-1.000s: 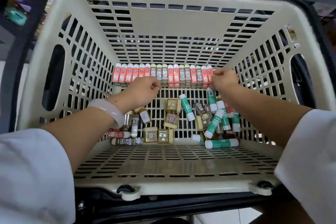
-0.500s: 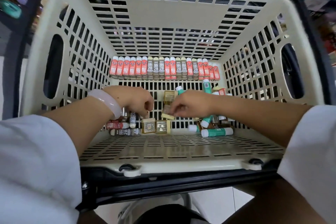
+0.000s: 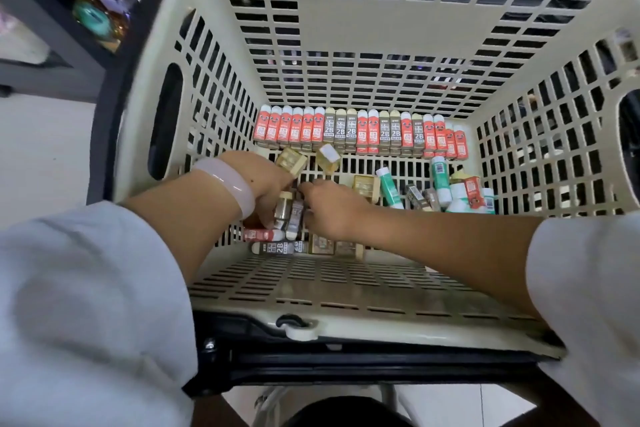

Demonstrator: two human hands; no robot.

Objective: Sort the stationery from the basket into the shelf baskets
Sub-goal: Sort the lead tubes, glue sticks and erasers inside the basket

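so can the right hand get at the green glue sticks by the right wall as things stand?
Probably yes. The right hand is in the middle of the basket, and the green glue sticks lie loose and uncovered to its right, with only small boxes between. The left hand is on the other side.

pale floor [image 3: 41, 149], dark shelf frame [image 3: 52, 28]

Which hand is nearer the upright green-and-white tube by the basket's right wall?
Right. The right hand is mid-floor, a few items short of the green-and-white tube. The left hand sits beyond it, farther left among the gold boxes.
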